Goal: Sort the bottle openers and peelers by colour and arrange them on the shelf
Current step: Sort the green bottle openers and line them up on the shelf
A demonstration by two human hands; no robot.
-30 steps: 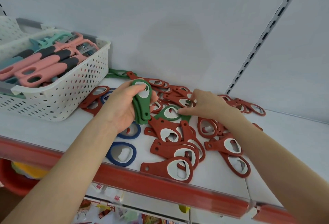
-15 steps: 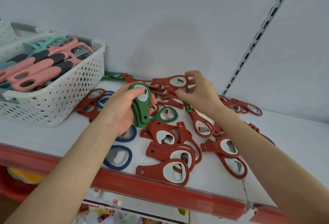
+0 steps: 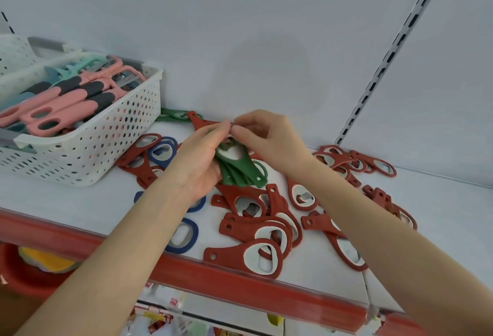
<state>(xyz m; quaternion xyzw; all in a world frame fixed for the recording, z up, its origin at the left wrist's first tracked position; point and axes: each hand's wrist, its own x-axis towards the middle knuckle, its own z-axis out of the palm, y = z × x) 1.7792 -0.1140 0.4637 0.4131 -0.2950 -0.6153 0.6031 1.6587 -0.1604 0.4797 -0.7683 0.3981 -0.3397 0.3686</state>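
Observation:
My left hand (image 3: 198, 163) grips a stack of green bottle openers (image 3: 241, 171) above the white shelf (image 3: 432, 218). My right hand (image 3: 269, 140) pinches the top end of that same green stack, its fingertips meeting my left fingertips. Several red bottle openers (image 3: 250, 254) lie scattered on the shelf below and to the right of my hands. Blue bottle openers (image 3: 184, 235) lie at the left of the pile, partly hidden by my left arm. More green openers (image 3: 172, 115) lie by the back wall. Pink and teal peelers (image 3: 66, 103) fill a white basket.
The perforated white basket (image 3: 106, 146) stands at the shelf's left end. A red rail (image 3: 240, 286) runs along the shelf's front edge. A slotted upright (image 3: 384, 63) climbs the back wall at the right. Goods on a lower shelf show beneath.
My right hand lifted a green opener out of the pile and brought it onto the green stack in my left hand. Both hands now meet at the stack's top.

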